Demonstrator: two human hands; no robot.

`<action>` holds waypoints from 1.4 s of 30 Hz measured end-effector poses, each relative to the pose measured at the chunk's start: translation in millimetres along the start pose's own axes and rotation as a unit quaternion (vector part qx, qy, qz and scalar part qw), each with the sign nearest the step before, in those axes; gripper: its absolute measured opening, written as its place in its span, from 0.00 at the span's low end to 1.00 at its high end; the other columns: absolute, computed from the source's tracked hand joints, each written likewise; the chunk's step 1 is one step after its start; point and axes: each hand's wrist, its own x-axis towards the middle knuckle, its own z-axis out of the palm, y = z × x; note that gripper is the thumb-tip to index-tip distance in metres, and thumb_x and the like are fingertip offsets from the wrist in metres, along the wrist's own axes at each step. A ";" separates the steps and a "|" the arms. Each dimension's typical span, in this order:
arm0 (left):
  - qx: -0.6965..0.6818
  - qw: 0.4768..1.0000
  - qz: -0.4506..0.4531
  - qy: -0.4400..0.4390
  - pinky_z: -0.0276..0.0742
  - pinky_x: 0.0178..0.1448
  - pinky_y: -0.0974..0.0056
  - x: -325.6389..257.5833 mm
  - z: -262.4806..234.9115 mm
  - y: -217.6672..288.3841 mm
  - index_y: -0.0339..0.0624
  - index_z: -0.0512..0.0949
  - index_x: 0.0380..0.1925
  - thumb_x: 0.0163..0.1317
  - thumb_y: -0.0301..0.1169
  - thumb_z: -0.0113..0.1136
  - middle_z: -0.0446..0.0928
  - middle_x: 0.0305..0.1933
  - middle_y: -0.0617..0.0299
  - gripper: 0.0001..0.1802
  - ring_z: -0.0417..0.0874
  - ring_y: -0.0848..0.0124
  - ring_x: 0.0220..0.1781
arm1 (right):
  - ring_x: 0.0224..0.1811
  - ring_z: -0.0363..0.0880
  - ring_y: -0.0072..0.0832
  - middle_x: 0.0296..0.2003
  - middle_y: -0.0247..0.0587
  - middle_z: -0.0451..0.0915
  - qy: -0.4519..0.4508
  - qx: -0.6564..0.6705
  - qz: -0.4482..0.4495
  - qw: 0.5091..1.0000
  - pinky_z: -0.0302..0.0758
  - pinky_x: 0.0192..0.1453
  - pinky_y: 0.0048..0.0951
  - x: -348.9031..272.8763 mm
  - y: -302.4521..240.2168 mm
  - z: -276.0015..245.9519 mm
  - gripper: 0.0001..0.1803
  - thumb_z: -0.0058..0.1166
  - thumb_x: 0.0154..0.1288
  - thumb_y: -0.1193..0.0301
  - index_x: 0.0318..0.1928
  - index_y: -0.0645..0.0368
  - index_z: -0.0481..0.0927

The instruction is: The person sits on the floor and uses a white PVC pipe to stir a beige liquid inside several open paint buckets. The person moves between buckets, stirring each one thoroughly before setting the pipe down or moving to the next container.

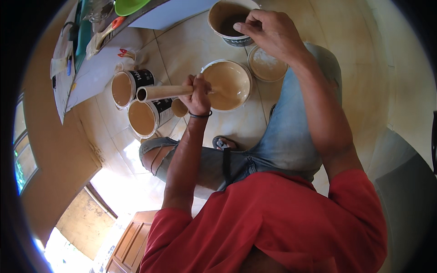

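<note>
My left hand (199,94) is wrapped round a light tan hollow tube (160,93). The tube's open end points left, and its other end reaches toward a round white tub (250,86). Tan paint (233,86) fills the tub, glossy on top. Over the right rim of a bucket (237,42) at the far side, my right hand (275,34) is bent with thumb and fingers drawn together. Whatever those fingers hold, if anything, cannot be made out. That bucket has tan-smeared inner walls and something dark at the bottom.
Two black-labelled paint buckets (157,111) and a small tan cup (180,108) stand left of the tub. A round whitish-smeared lid or dish (267,64) lies right of it. A paintbrush (104,37) and a green bowl (129,5) rest on a table at upper left.
</note>
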 end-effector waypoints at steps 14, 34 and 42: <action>0.005 1.000 -0.003 -0.021 0.62 0.21 0.70 -14.6 15.2 3.6 0.44 0.67 0.19 0.70 0.24 0.53 0.75 0.16 0.58 0.17 0.68 0.78 0.15 | 0.26 0.83 0.36 0.23 0.43 0.84 -0.006 -0.038 -0.043 0.998 0.78 0.36 0.38 3.3 5.5 0.6 0.20 0.68 0.66 0.55 0.32 0.62 0.83; 0.037 0.998 0.029 0.036 0.65 0.22 0.69 12.3 20.7 1.9 0.42 0.68 0.21 0.70 0.23 0.55 0.73 0.16 0.60 0.16 0.69 0.77 0.16 | 0.26 0.83 0.36 0.23 0.42 0.84 -0.031 -0.040 -0.028 0.998 0.78 0.35 0.38 8.1 3.4 3.3 0.19 0.68 0.66 0.55 0.30 0.59 0.83; -0.026 1.000 0.006 -0.008 0.67 0.23 0.69 -8.6 48.2 -6.0 0.42 0.66 0.21 0.72 0.24 0.54 0.72 0.17 0.62 0.17 0.70 0.77 0.17 | 0.25 0.82 0.38 0.21 0.42 0.82 -0.054 -0.047 -0.025 0.997 0.77 0.35 0.40 9.5 0.5 6.2 0.20 0.68 0.65 0.55 0.30 0.59 0.83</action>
